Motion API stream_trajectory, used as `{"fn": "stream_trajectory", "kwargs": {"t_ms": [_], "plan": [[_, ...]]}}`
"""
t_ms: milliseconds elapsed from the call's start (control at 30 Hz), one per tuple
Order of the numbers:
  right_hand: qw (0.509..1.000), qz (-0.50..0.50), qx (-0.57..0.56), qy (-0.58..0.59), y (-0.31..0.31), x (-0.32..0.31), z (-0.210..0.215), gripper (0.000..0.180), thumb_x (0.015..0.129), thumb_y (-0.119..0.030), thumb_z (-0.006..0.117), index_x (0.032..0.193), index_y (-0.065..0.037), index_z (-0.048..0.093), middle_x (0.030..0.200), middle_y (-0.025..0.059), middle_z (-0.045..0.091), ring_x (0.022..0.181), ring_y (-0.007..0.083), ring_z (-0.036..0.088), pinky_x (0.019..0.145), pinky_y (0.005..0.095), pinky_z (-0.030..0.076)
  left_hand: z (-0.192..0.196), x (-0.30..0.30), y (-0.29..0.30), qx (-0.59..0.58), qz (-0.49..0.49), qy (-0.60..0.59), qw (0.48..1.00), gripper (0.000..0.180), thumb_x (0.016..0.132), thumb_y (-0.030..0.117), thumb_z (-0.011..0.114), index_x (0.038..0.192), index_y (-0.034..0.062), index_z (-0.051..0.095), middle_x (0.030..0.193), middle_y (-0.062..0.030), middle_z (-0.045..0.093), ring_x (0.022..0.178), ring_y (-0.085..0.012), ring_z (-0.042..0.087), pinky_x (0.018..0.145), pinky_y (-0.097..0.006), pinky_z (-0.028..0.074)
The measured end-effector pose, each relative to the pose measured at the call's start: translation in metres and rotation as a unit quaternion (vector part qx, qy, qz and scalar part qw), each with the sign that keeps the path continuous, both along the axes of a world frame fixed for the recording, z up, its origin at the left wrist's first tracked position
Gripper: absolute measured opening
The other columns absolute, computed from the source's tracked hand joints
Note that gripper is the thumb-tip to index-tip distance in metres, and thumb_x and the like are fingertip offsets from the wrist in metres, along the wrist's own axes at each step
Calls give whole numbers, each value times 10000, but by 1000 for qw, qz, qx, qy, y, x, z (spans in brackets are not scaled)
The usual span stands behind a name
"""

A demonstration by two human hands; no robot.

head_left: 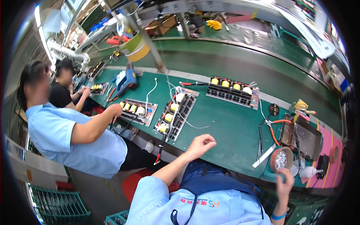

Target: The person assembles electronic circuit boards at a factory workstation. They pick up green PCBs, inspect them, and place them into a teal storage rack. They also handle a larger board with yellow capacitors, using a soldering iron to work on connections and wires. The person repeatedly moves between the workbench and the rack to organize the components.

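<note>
My left hand (201,145) hovers over the near edge of the green bench, fingers curled in and thumb close to them. Anything inside it is hidden. Beyond and left of it lies a circuit board (176,114) with yellow-wrapped coils, black parts and a loose white wire. My right hand (285,182) is beside a round dish (273,162) of small shiny metal pieces, at its near side. Its fingers are bent toward the thumb; too little shows to name anything between them. Another coil board (232,92) lies farther back.
Orange-handled pliers (275,132), a metal tray (309,140) and a white squeeze bottle (308,172) are at the right. A blue heat gun (130,77) lies at the back left. On the left a co-worker in light blue (82,131) handles another board (144,112).
</note>
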State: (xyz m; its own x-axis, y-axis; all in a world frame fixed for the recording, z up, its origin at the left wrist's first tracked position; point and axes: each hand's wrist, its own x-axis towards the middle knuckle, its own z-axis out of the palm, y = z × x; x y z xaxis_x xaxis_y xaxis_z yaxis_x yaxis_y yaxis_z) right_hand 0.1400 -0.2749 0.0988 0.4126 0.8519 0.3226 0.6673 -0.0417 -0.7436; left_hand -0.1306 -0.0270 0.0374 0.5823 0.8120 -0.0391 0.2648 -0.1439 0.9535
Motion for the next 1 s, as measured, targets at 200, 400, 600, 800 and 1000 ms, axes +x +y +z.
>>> {"fn": "stream_trajectory", "kwargs": {"t_ms": [200, 400, 600, 800, 1000], "plan": [[925, 355, -67, 121, 151, -105, -40, 204, 683, -70, 628, 875, -21, 580, 924, 134, 572, 864, 273, 554, 760, 328, 442, 4, -120, 69, 14, 234, 71, 970, 165, 764, 158, 584, 781, -5, 603, 674, -46, 569, 631, -102, 522, 575, -243, 417], [966, 256, -25, -42, 283, -193, -102, 386, 706, -162, 622, 1053, -42, 504, 1001, 143, 541, 948, 304, 514, 811, 368, 408, -25, -140, 136, 115, 198, 232, 946, 499, 672, 225, 650, 1077, -13, 483, 1045, -182, 503, 1005, -284, 487, 870, -343, 381], [893, 385, -169, 158, 296, -193, -91, 183, 823, -177, 483, 881, -37, 587, 812, 89, 609, 703, 269, 579, 631, 339, 459, -57, -105, 161, 154, 164, 378, 898, 849, 580, 288, 710, 1239, -7, 263, 1145, -217, 411, 1068, -351, 409, 902, -412, 330], [960, 137, -89, 226, 261, -94, -55, 182, 829, -177, 476, 832, -27, 579, 607, -47, 439, 536, 32, 358, 474, 186, 286, -60, -96, 168, 128, 181, 364, 905, 929, 553, 283, 724, 1265, -13, 205, 1133, -230, 416, 1055, -351, 418, 893, -427, 328], [956, 173, -187, 146, 235, -50, -24, 171, 722, -59, 589, 885, -9, 581, 537, -26, 407, 490, 21, 337, 442, 190, 265, -56, -88, 175, 114, 190, 368, 903, 929, 575, 281, 719, 1271, -19, 181, 1112, -247, 423, 1038, -367, 425, 880, -420, 342]]}}
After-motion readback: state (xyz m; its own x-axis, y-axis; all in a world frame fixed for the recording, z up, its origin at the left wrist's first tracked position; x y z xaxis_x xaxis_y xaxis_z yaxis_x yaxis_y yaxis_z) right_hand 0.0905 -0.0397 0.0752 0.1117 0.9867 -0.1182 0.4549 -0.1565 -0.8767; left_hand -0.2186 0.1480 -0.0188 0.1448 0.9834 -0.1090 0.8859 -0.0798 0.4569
